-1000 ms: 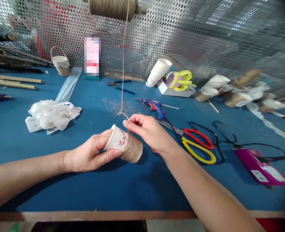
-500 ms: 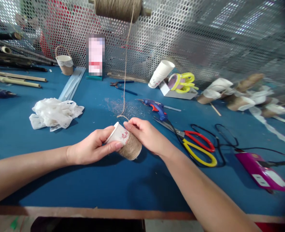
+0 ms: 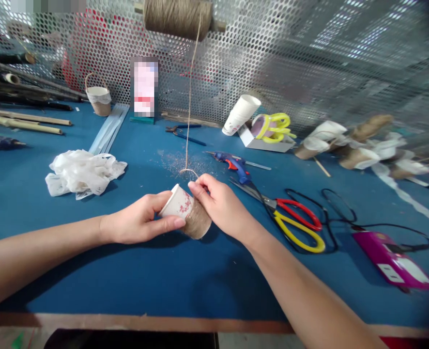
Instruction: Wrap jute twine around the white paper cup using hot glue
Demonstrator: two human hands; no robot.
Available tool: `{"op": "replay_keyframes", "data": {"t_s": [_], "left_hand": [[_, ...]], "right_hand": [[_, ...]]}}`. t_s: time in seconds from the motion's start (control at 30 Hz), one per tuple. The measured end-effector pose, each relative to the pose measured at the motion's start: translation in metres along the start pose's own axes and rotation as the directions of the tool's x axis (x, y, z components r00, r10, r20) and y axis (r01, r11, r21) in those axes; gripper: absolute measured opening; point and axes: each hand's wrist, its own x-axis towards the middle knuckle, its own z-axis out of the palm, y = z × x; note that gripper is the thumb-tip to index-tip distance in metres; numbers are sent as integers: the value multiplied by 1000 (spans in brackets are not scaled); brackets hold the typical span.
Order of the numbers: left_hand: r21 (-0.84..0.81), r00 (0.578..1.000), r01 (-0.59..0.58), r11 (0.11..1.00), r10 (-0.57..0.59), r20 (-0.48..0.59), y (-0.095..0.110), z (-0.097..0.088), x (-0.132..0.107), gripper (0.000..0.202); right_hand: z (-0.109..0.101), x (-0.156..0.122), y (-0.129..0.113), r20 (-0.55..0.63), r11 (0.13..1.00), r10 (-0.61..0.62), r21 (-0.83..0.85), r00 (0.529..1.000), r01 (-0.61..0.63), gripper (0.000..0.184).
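— While the left hand [image 3: 136, 224] grips the rim end of a tilted white paper cup with red floral print [image 3: 189, 211], thumb outside and fingers at the mouth, what has changed?

— Little. Cup is held between the hands over the near middle of the blue tabletop [image 3: 145, 286], mouth facing left. Right hand [image 3: 220, 203] now lies closer over the wrapped wall; one second ago it stood slightly off, a short strand showing between. Its thumb and forefinger pinch the thin brown twine [image 3: 189, 102], which drops from a fat brown spool [image 3: 178, 19] at far centre and curls slackly just beyond the fingertips.

— Meaning for the winding?

— Judgement: strand is being guided against the wall. Coils cover the base end, on the right; the rim end shows bare print.

— Legible writing, left to right?

— None. Crumpled white plastic [image 3: 82, 172], left: no lettering seen. Upright rectangular panel [image 3: 144, 89], far side: pixelated. Cup: print only, no words made out. Blue-and-red glue gun [image 3: 237, 168], right of centre: no brand readable. Flat purple box with white patches [image 3: 377, 252], near right: too blurred.
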Motion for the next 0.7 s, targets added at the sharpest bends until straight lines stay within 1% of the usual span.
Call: {"op": "replay_keyframes", "data": {"t_s": [0.07,0.13,0.2,0.23,0.3,0.4,0.47,0.53,0.63,0.7], "left_hand": [[-141,994,109,984,-107,18,0,2,2,27],[-276,981,189,942,-194,12,-1,4,4,32],[-366,968,232,901,-252,-9,-3,5,5,33],[-379,968,230,896,-252,-8,-4,6,5,31],[-336,982,175,925,-188,-7,-5,6,3,29],[-146,997,60,988,-67,-47,-7,4,0,26],[4,996,-22,1000,22,-81,-7,3,-1,23],[108,991,-96,989,105,-87,-7,2,-1,22],[169,982,-157,973,172,-78,-7,1,0,22],[165,983,-157,974,171,-73,-7,2,1,22]], "right_hand": [[4,-1,1,-4,1000,-7,-23,1000,7,29],[7,-2,1,-3,999,-10,-42,1000,9,29],[10,-3,1,-4,998,-14,-58,1000,13,28],[10,-3,1,-8,998,-17,-65,1000,17,28],[10,-4,0,-25,997,-31,-77,999,29,28],[9,-5,-2,-82,994,-61,-93,995,53,28],[8,-5,-3,-119,992,-84,-99,989,73,27],[8,-6,-3,-138,991,-106,-99,985,92,25],[9,-6,-2,-153,987,-139,-105,978,124,23],[9,-7,-1,-171,982,-163,-121,972,143,22]]}}
